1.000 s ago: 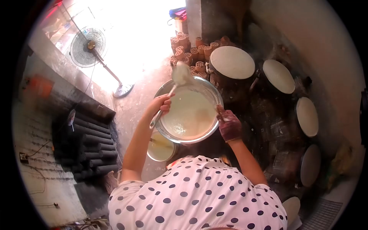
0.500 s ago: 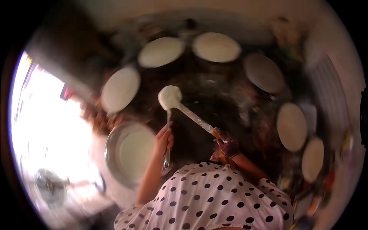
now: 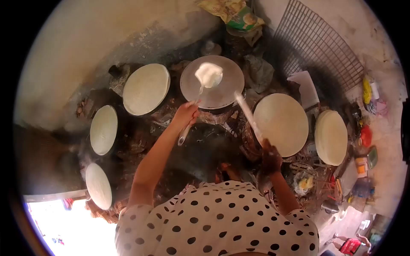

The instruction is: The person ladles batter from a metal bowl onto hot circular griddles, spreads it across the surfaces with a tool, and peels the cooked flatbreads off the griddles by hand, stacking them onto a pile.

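Note:
My left hand (image 3: 186, 114) is closed around the handle of a metal ladle (image 3: 183, 137), whose bowl is full of thick white batter (image 3: 209, 74). The ladle hangs over a round grey griddle (image 3: 191, 83) that has no sheet of batter on it. My right hand (image 3: 270, 158), dark and apparently covered, grips a long flat wooden spatula (image 3: 249, 115) with pale batter on it. Its tip reaches the griddle's right edge; whether it touches cannot be seen. Beside the spatula, a round pale flatbread (image 3: 282, 123) covers another griddle.
More pale rounds, an upper-left one (image 3: 146, 89) among them, lie in an arc to the left. A stack of flatbreads (image 3: 331, 138) stands at right. A wire grid (image 3: 318, 42) leans on the wall. Jars and packets (image 3: 362, 166) crowd the right side.
The view has turned right, and the batter pot has left it. The ladle and spatula, together before, are now apart, with the ladle over the bare griddle.

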Motion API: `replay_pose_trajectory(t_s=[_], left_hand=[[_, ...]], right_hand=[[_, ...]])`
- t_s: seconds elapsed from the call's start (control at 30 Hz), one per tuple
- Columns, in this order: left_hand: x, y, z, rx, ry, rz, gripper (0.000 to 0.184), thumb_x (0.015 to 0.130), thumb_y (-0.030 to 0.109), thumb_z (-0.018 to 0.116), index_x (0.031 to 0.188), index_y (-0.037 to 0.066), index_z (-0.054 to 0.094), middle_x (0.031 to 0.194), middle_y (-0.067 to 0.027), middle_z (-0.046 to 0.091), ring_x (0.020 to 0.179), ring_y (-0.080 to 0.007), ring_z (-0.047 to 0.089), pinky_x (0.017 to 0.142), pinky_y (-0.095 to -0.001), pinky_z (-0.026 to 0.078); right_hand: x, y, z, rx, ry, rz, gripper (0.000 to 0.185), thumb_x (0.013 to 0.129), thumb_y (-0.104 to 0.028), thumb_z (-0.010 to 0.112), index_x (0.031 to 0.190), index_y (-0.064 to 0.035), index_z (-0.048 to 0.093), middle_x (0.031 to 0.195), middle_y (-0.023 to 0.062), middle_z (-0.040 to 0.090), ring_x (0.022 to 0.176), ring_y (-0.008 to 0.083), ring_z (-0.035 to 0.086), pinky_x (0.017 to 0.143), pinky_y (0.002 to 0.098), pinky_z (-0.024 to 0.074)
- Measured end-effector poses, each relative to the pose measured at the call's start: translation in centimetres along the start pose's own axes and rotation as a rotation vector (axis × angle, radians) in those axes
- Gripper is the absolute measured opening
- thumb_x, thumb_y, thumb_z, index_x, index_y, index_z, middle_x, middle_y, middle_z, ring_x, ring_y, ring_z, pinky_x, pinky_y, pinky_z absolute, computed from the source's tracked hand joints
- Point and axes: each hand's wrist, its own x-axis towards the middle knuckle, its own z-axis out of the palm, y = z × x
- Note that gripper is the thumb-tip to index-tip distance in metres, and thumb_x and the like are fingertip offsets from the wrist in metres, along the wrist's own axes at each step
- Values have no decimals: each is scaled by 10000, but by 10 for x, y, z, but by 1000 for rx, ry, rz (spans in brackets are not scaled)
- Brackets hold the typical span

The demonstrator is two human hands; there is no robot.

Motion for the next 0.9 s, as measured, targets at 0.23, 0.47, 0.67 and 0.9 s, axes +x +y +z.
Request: replay_pose_trajectory(t_s=[0.23, 0.47, 0.67, 0.9], left_hand=[[173, 16, 40, -53, -112, -159, 208, 912, 210, 588, 1030, 40, 574, 635, 48, 440, 462, -48, 382, 422, -236, 331], [257, -13, 23, 219, -116, -60, 138, 921, 170, 514, 933, 48, 578, 623, 2, 479, 451, -92, 440, 407, -256, 367], [261, 16, 7, 557, -97, 111, 206, 927, 176, 451, 940, 8, 569, 586, -39, 503, 435, -124, 478, 399, -279, 382], [275, 22, -67, 717, 15, 219, 373, 918, 147, 439, 1255, 28, 544, 571, -23, 509, 413, -122, 471, 389, -283, 380]], right_hand=[[175, -5, -34, 272, -5, 225, 443, 864, -255, 582, 1300, -276, 512, 877, 101, 610, 754, 304, 627, 657, 423, 513], [194, -36, 10, 251, -162, 462, 420, 862, -304, 581, 1275, -241, 536, 982, 110, 641, 854, 333, 636, 731, 415, 515], [185, -104, 26, 376, 41, 568, 375, 855, -245, 587, 1224, -182, 581, 1043, 139, 651, 924, 344, 626, 782, 431, 511], [263, -145, 181, 475, 169, 610, 428, 841, -195, 587, 1264, -170, 533, 1075, 119, 650, 874, 335, 644, 772, 412, 513]])
